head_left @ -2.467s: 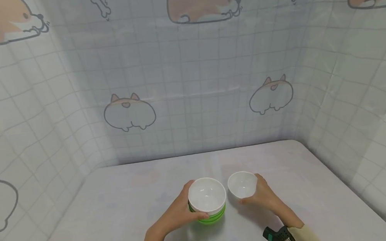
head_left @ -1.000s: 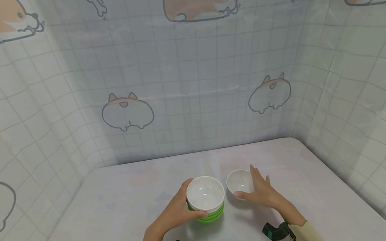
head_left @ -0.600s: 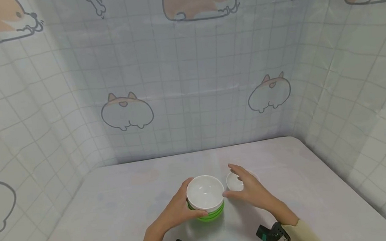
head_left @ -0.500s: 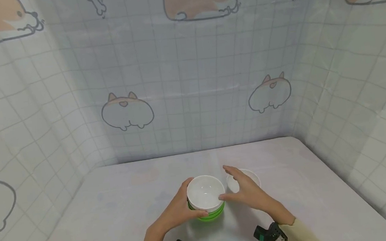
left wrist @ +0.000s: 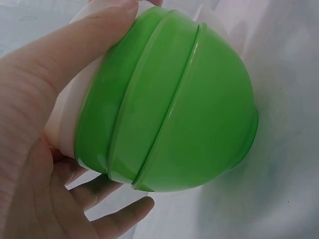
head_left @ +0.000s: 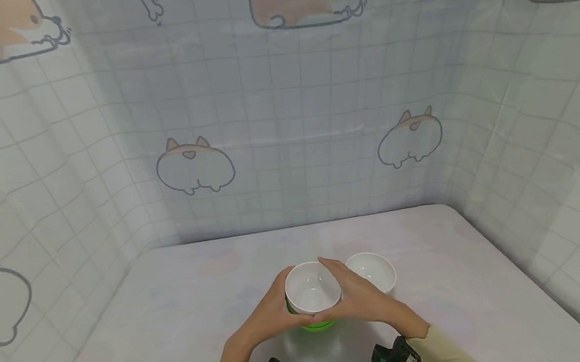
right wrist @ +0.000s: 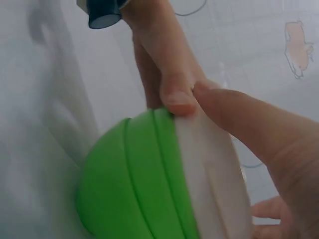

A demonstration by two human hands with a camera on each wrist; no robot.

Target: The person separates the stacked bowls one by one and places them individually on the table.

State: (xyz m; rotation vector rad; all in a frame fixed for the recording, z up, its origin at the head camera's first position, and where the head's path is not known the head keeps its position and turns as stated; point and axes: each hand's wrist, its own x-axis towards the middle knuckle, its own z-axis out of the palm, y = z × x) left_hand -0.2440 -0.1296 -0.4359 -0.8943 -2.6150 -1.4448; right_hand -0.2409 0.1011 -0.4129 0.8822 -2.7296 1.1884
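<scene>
A stack of nested bowls stands on the table in front of me. Its top is a white bowl [head_left: 312, 288]; below it are green bowls [left wrist: 199, 109], their rims showing as ridges in the left wrist view. My left hand [head_left: 267, 311] grips the stack from the left, thumb in front across the white and green rims, fingers round behind. From the right, my right hand [head_left: 360, 295] holds the white bowl at its upper side, its thumb tip meeting the left thumb at the front. Behind the right hand sits a separate white bowl [head_left: 376, 272], partly covered by it.
The table [head_left: 176, 308] has a pale, faintly patterned cover. Around it hangs a white gridded curtain [head_left: 282, 100] with cartoon dogs and bones. Dark camera mounts [head_left: 396, 354] sit at both wrists.
My right hand has let go of the separate white bowl, opened, moved left to the stack and closed round the top white bowl. The left hand has kept its grip on the stack.
</scene>
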